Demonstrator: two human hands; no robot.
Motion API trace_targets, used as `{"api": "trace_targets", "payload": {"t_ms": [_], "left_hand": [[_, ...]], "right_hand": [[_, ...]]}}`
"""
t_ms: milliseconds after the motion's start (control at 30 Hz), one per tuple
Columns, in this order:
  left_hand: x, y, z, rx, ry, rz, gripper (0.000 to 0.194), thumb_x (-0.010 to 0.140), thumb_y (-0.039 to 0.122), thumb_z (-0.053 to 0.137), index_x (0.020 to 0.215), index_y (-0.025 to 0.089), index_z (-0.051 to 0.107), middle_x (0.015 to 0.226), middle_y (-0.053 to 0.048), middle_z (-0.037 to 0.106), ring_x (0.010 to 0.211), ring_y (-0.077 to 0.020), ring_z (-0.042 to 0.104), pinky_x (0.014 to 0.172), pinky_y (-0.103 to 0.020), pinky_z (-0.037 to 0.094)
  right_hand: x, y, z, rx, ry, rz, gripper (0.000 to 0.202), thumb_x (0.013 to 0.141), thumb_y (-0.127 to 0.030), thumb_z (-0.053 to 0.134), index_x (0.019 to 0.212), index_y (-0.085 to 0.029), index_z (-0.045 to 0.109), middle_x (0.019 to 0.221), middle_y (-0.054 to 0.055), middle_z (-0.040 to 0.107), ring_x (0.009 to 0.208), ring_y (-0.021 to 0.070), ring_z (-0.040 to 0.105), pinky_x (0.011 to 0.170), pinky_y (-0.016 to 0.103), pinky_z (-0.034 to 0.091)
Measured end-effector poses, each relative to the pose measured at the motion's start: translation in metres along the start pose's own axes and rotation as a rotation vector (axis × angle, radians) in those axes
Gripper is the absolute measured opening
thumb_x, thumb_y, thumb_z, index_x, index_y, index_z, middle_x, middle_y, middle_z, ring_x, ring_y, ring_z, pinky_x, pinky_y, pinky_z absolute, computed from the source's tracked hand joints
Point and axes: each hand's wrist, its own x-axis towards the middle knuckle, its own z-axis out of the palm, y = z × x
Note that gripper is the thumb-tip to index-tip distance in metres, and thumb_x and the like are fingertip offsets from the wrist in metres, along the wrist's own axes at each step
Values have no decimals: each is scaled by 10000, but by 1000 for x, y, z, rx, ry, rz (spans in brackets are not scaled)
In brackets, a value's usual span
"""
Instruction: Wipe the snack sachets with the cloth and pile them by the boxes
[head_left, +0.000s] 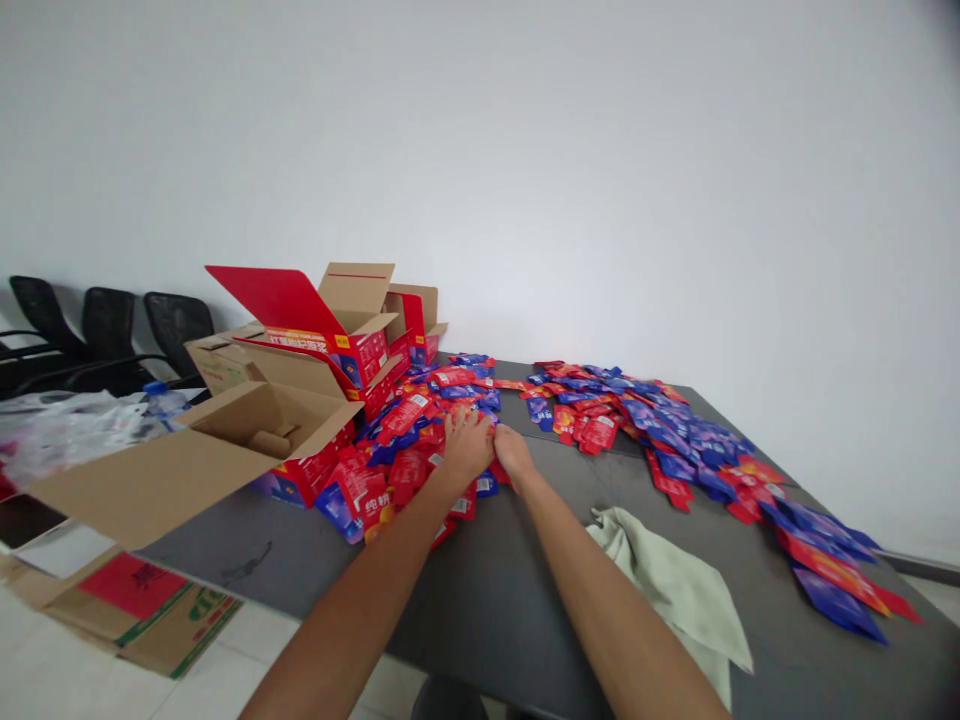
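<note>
Reaching forward over the dark table (487, 580), both hands at the right edge of the left pouch pile. Pale wall behind.

Largest first: open cartons (315, 470) sit left of the pile, flaps up or splayed, red printed sides, brown inside. Left pouch pile (409, 470) lies between cartons and hands, long axis running away from the person toward the wall, near end skewed left. Second pouch spread (675, 440) is well apart on the right, running diagonally from mid-table at the far side to the near right. Pale green cloth (675, 585) lies crumpled right of the right forearm, apart from both groups.

Key relation: pile is left of and under the left hand (469, 447), so that hand is nearer. Right hand (513, 457) is just right of it, at the pile's edge. Hands close together, fingers curled inward; something red and blue shows between them, but fingertips are hidden, so can't tell if either grips a pouch.

Pouches: flat, glossy, red or blue-purple, white lettering, some with orange artwork and white label blocks. Stacked loosely, overlapping, facing mixed ways. Print too small to read reliably.
</note>
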Motion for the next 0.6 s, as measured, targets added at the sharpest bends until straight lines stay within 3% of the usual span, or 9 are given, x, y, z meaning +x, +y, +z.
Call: {"api": "trace_targets", "payload": {"t_ms": [100, 233, 367, 467, 600], "left_hand": [[-1, 29, 11, -34, -62, 46, 460, 922, 329, 426, 1353, 226, 550, 1455, -124, 503, 1411, -374, 303, 1142, -586, 197], [0, 68, 30, -86, -113, 89, 454, 938, 333, 403, 1353, 213, 545, 1458, -143, 494, 1413, -374, 312, 1138, -584, 204], [6, 111, 53, -144, -175, 153, 494, 925, 329, 443, 1401, 206, 490, 1480, -156, 462, 1420, -364, 309, 1139, -562, 221], [15, 143, 71, -176, -189, 173, 511, 927, 319, 432, 1424, 207, 461, 1498, -157, 441, 1417, -344, 318, 1141, -548, 233], [33, 178, 92, -208, -193, 211, 529, 940, 352, 396, 1454, 231, 426, 1537, -140, 394, 1438, -323, 288, 1154, -528, 226]], "right_hand": [[-8, 13, -25, -88, 32, 24, 486, 995, -309, 216, 1079, -178, 677, 1112, 87, 711, 1027, 178, 634, 884, 251, 451], [-25, 34, -68, -236, 72, 84, 355, 925, -264, 415, 1157, -163, 664, 1211, 125, 670, 1135, 214, 607, 960, 282, 423], [-54, 60, -112, -383, 92, 165, 293, 863, -301, 528, 1033, -145, 708, 1124, 191, 672, 1128, 337, 594, 954, 444, 432], [-75, 76, -138, -483, 113, 222, 325, 792, -301, 629, 1069, -141, 692, 1207, 226, 607, 1213, 410, 506, 976, 574, 379], [-94, 94, -155, -693, -114, 323, 581, 665, -361, 770, 1205, -206, 624, 1301, 196, 531, 1267, 429, 429, 922, 645, 388]]}}
